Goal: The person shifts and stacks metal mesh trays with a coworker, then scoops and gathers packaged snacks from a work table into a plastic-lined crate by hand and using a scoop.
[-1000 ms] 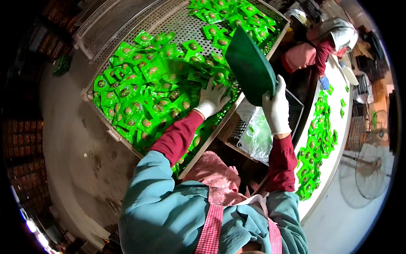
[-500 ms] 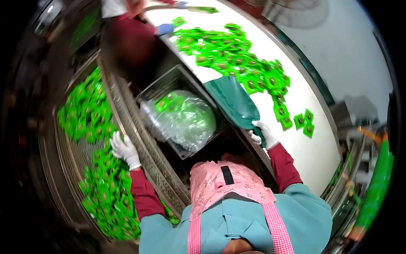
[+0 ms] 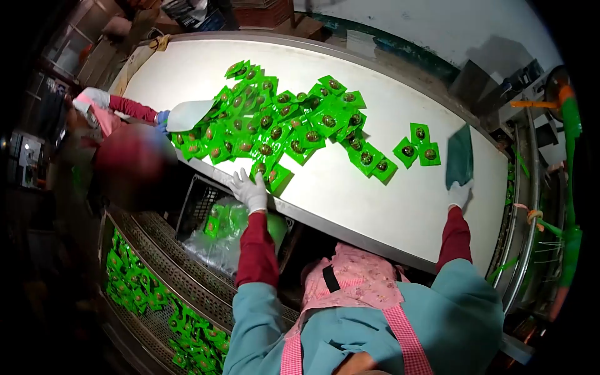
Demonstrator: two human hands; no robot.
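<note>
My right hand (image 3: pixel 460 195), in a white glove, is closed on the near end of a dark green scoop (image 3: pixel 460 157) at the right part of the white tabletop (image 3: pixel 387 212). Just left of the scoop lie three green packets (image 3: pixel 420 150), each with a dark round picture. My left hand (image 3: pixel 251 191), also white-gloved, reaches over the table's near edge with its fingers apart. Its fingertips are beside the lower packets of a large spread pile of green packets (image 3: pixel 275 131); whether they touch is unclear.
Across the pile at left, a co-worker's blue-gloved hand (image 3: pixel 162 120) holds a pale scoop (image 3: pixel 189 115). Below the table edge stands a dark crate (image 3: pixel 189 203) with a clear plastic bag (image 3: pixel 215 249) of packets. A perforated metal trough (image 3: pixel 169 256) at lower left holds many more packets.
My left hand has left the metal trough and come up to the table edge by the pile. My right hand has carried the scoop from the near edge to the table's right part.
</note>
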